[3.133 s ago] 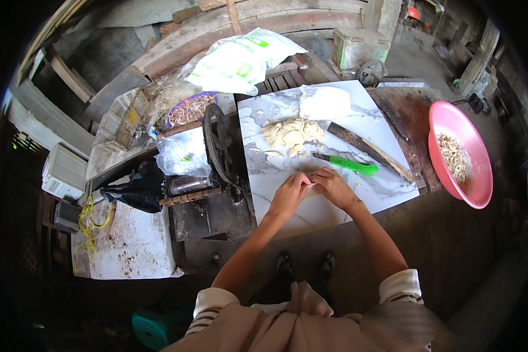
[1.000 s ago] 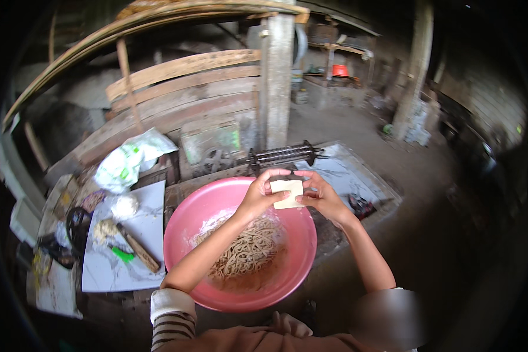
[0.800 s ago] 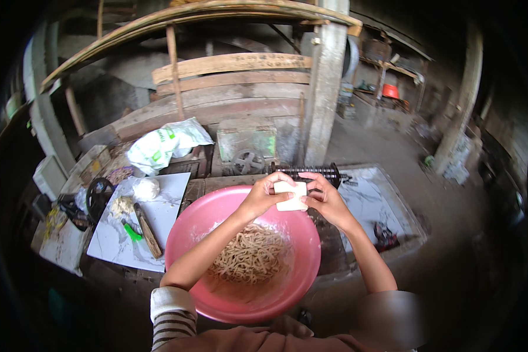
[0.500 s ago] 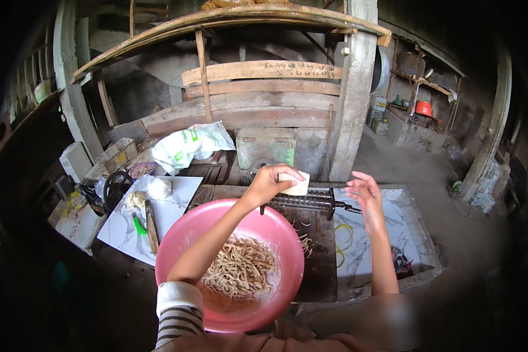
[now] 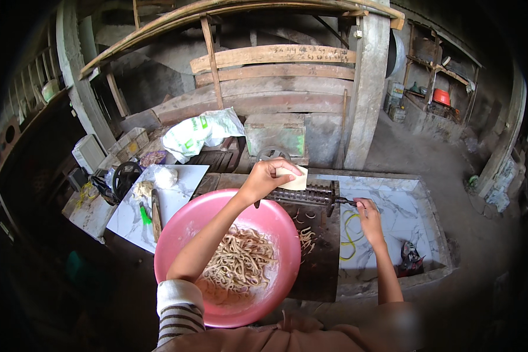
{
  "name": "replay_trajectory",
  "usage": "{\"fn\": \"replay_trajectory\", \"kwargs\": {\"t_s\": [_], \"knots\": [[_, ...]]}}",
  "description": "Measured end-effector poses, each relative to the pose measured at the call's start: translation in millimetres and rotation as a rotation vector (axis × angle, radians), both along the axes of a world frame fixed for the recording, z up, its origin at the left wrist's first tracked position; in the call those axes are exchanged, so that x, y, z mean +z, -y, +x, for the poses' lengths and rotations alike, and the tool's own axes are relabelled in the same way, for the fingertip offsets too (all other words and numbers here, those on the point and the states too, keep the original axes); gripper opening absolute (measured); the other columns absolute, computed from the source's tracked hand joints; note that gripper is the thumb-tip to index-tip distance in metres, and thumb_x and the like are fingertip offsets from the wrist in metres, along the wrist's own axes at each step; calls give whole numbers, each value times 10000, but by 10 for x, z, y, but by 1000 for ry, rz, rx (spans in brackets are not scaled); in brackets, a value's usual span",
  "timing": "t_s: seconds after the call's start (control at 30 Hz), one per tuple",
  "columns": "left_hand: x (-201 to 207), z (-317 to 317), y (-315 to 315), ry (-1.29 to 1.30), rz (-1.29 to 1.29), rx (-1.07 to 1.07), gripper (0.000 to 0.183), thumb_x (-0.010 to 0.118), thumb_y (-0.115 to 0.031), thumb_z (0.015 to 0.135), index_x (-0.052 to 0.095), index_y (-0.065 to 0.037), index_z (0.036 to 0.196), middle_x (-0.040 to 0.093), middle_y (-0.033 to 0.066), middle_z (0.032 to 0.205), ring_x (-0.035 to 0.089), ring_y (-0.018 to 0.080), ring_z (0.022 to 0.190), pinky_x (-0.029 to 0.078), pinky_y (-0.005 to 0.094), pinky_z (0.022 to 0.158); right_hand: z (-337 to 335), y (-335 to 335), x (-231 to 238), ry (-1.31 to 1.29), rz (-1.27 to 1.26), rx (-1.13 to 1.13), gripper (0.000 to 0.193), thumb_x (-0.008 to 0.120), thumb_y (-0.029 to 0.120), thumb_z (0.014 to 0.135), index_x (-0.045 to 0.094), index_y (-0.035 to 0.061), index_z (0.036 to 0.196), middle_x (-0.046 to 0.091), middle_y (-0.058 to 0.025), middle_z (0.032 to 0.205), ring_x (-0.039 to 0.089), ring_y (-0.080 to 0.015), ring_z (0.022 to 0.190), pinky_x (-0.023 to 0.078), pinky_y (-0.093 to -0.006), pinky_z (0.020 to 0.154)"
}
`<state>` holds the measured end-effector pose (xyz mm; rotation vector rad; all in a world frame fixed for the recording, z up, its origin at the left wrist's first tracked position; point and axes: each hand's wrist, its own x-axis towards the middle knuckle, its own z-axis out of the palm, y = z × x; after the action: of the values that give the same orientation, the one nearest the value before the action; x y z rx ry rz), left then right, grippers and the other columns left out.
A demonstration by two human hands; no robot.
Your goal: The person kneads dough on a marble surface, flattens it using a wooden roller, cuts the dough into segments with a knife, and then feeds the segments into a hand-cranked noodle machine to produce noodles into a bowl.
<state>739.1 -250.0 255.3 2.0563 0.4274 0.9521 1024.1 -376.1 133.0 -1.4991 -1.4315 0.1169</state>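
Note:
Between the closed fingers of my left hand [image 5: 263, 180] is a flat, pale sheet of dough [image 5: 295, 179]. It stands upright over the dark ridged rollers of a hand-cranked dough cutter [image 5: 304, 196]. My right hand [image 5: 369, 218] is closed on the end of the cutter's crank handle [image 5: 347, 202], to the right of the rollers. Below my left forearm, a big pink basin [image 5: 173, 234] holds a heap of floury dough strips [image 5: 240, 258]. Several loose strips [image 5: 306, 237] lie on the dark tabletop beneath the cutter.
On the left, a white marbled board [image 5: 185, 182] carries a white lump [image 5: 165, 176], a green-handled tool [image 5: 145, 214] and a long wooden piece [image 5: 156, 216]. A white sack [image 5: 202, 134] lies behind. To the right, a marbled surface [image 5: 393, 196] holds yellow cord [image 5: 347, 253] and a dark plastic bag [image 5: 410, 258].
My right hand has come down from its raised, spread position and closed on the crank handle. My left hand still holds the dough sheet over the rollers. The view has shifted slightly.

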Motion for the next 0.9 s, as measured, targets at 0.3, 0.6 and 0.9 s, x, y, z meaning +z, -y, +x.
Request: {"fn": "replay_trajectory", "kwargs": {"t_s": [0.3,0.6,0.9], "knots": [[-3,-11,-83,-28,-12,-57,130,603,19,810,652,-34,918,654,24,900,574,51,786,464,197,701,-271,464,-158,385,-45,-102,129,524,111,832,532,-6,886,548,-175,855,527,-356,803,418,-439,739],[35,21,-124,-115,-63,-94,149,595,21,820,618,-10,964,640,30,955,575,56,860,467,199,771,-507,1138,331,452,-237,-165,177,622,158,743,494,35,729,567,-117,649,569,-308,591,458,-397,569],[99,-87,150,13,120,155,160,576,-65,841,604,-28,994,582,89,1046,551,147,963,449,286,796,-485,1029,1108,794,145,-252,203,660,69,694,465,68,637,509,-83,491,512,-250,431,421,-356,481]]}}
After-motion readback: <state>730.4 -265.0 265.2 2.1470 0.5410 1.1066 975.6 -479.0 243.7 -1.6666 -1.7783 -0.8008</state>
